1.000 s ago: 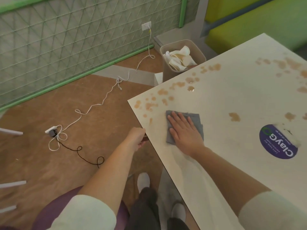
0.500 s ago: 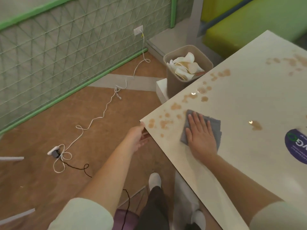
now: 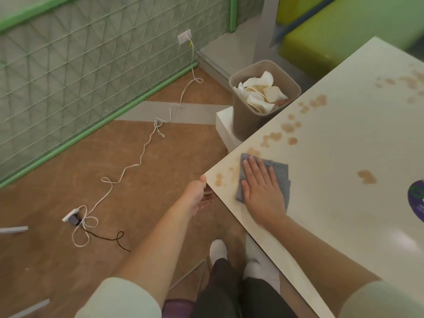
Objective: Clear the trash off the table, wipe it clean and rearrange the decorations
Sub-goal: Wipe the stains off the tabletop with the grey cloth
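The right hand lies flat with its fingers straight and slightly spread, pressing a grey cloth onto the table near its left corner. The cloth is folded into a rough square, and its far-left corner touches one of the brown stains. More of these stains run in a broken line along the left edge of the table toward the far side, with a few small ones just left of the cloth and one larger blotch to its right. A purple round sticker shows at the right border, partly cut off.

The left hand is at the very corner of the table, thumb on top of the edge and the other fingers curled underneath, gripping it.

Beyond the left edge of the table a grey bin stands on a low white block, filled with crumpled white paper. On the brown floor a white cable runs from a wall socket to a power strip on the near left, where a black cord joins it. The person's dark trousers and white shoes show under the table's near edge.
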The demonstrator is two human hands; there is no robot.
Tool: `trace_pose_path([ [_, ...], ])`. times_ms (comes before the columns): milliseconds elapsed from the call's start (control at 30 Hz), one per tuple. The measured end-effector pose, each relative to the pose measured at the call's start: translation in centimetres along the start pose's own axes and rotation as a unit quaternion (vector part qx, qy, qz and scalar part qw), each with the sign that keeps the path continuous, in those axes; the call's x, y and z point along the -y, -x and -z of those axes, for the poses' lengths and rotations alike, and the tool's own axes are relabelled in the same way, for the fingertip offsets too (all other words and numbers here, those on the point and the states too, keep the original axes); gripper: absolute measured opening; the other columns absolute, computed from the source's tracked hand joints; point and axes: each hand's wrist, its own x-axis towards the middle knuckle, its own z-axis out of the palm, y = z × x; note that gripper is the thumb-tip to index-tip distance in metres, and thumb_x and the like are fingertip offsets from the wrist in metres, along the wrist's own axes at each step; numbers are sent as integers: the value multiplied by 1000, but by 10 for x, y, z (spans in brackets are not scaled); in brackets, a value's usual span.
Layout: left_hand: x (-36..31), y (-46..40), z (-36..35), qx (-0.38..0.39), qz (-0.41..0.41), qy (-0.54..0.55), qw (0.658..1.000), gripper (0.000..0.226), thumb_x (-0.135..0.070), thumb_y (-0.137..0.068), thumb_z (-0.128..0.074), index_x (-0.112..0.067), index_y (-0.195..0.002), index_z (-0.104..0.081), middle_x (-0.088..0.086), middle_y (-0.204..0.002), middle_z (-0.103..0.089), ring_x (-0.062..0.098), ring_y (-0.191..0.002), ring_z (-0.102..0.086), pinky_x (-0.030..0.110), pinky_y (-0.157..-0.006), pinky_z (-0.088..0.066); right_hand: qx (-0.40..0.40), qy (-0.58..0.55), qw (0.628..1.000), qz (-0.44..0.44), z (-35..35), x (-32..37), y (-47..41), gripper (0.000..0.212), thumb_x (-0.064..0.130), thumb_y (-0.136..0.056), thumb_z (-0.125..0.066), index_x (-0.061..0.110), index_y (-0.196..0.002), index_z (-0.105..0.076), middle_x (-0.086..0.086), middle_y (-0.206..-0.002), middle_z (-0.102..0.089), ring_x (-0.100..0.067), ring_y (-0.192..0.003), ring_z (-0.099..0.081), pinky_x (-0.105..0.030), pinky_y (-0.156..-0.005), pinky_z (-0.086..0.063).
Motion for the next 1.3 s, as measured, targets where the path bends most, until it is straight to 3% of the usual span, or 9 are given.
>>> trace_pose_path([
  [200,-3,-1,-3,-9,9,7,1000,36,-38,-106,-30,-18,-92,-56,-1,-91,-63,14,-80,-61,36,-92,-47,63,-6,988,143,7,-7,31,54,40,-105,-16,24,-156,-17,8,-163,-12,-9,-151,0,-40,-122,-8],
  [400,4,-1,-3,-19,-18,29,999,31,-37,-106,-33,-20,-97,-57,-3,-90,-64,18,-86,-64,35,-91,-42,48,-25,996,73,8,13,-16,56,42,-103,-14,25,-157,-16,9,-164,-8,-9,-150,3,-39,-123,-1],
  [500,6,0,-4,-23,-28,45,998,27,-36,-105,-34,-22,-103,-57,-4,-87,-64,13,-77,-61,34,-90,-41,77,-21,981,176,10,9,21,54,41,-105,-17,25,-156,-20,9,-163,-12,-9,-150,1,-40,-122,-5],
  [600,3,1,-5,-26,-31,43,998,25,-37,-105,-35,-22,-109,-55,-5,-87,-62,11,-75,-60,29,-74,-40,102,-3,965,240,17,-19,18,53,44,-105,-16,28,-156,-19,12,-163,-13,-7,-150,2,-39,-122,-5],
  [667,3,4,-6,-30,-37,35,998,25,-37,-105,-35,-22,-110,-55,-7,-87,-62,11,-76,-60,26,-68,-37,87,2,974,210,17,-23,-6,54,45,-104,-13,29,-156,-19,12,-162,-15,-6,-150,0,-39,-122,-5],
  [767,5,4,-7,-30,-38,40,998,26,-38,-105,-34,-22,-110,-55,-7,-88,-62,13,-79,-60,30,-74,-38,54,-1,988,145,11,0,-23,56,44,-103,-12,26,-155,-20,10,-162,-19,-9,-150,-5,-40,-122,-5],
  [967,3,7,-7,-34,-31,32,998,27,-39,-105,-35,-23,-112,-56,-5,-87,-62,13,-79,-60,27,-67,-38,96,-10,957,273,13,-7,13,52,43,-105,-18,27,-154,-25,11,-162,-18,-6,-150,0,-38,-123,-2],
  [1167,-1,10,-5,-40,-26,11,999,27,-36,-105,-36,-20,-114,-55,-1,-95,-63,13,-80,-61,29,-74,-39,51,-11,992,112,9,10,-24,56,42,-103,-11,24,-156,-20,7,-163,-16,-11,-151,-3,-42,-123,-4],
  [1300,1,6,-1,-31,-25,17,999,24,-34,-104,-39,-20,-110,-58,-5,-87,-64,11,-77,-61,29,-80,-41,84,-38,978,186,6,23,2,58,44,-104,-2,25,-156,-21,9,-163,-14,-10,-151,-1,-41,-121,-5],
])
